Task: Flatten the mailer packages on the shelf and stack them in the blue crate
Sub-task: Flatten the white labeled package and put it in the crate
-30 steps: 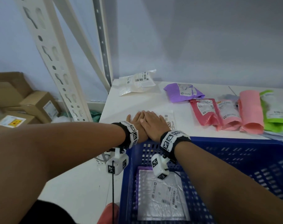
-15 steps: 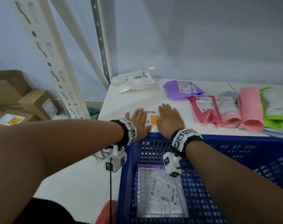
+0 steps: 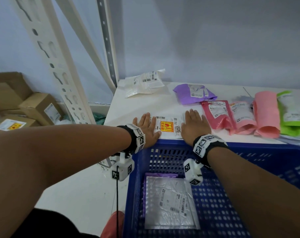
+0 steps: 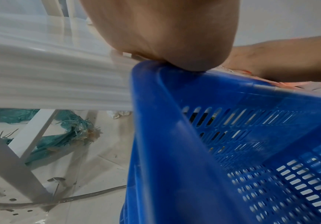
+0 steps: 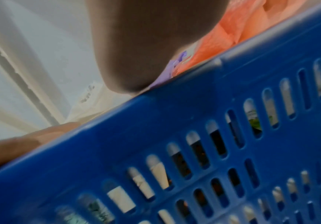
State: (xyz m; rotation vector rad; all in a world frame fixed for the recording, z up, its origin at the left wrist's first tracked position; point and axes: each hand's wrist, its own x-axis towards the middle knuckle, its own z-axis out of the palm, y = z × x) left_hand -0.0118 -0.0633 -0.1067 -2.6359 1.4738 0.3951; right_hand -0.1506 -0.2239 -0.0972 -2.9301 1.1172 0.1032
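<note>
We had the white mailer lying flat on the shelf, hard against the far rim of the blue crate, so that once smoothed it needed only a short drop into the crate just behind our wrists. Our left hand lay palm-down on its left end and our right hand palm-down on its right end, fingers straight and together, gripping nothing; the label with the orange sticker showed in the gap between them. We judged that this spread served to push trapped air out toward the edges. Both forearms reached forward over the crate, the wrists low at its rim, and the wrist views showed only the heels of the hands at that blue edge, so finger pressure could not be read there. Below our forearms a silver mailer already lay flat in the crate on top of a purple one. Just right of the right hand waited the pink mailers, still puffy or rolled, with a green mailer beyond them, and ahead of our fingertips a purple mailer and another white mailer.
</note>
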